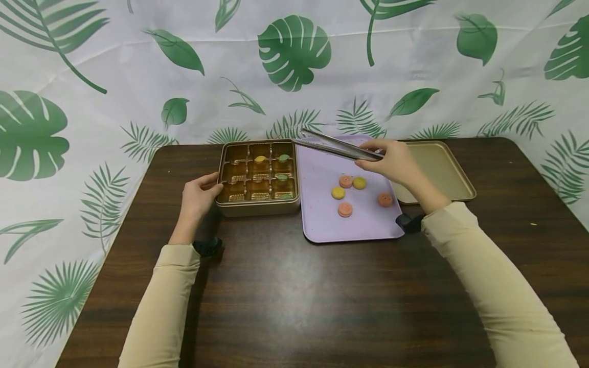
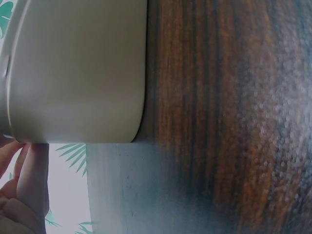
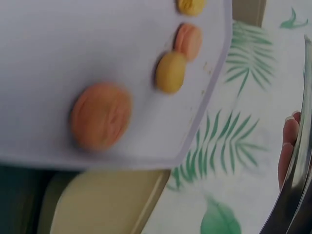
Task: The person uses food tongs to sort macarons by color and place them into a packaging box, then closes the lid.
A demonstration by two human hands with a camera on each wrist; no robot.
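Observation:
My left hand (image 1: 198,197) touches the left side of a gold tin (image 1: 257,208), its fingertips against the upper wall. Inside the tin is a divided gold insert. A yellow macaron (image 1: 259,159) sits in its middle column, and green macarons (image 1: 284,158) stand along the right column. My right hand (image 1: 391,158) grips metal tongs (image 1: 342,148) above a lilac tray (image 1: 322,227). Their arms are spread, with nothing seen between the tips, which point toward the tin's back right corner. Pink macarons (image 1: 345,209) and yellow macarons (image 1: 338,192) lie on the tray.
A gold lid or shallow tray (image 1: 437,168) lies at the right, partly behind my right forearm. The lilac tray stands right beside the tin. Behind the dark wooden table (image 1: 285,296) hangs a white cloth with green leaves (image 1: 294,51).

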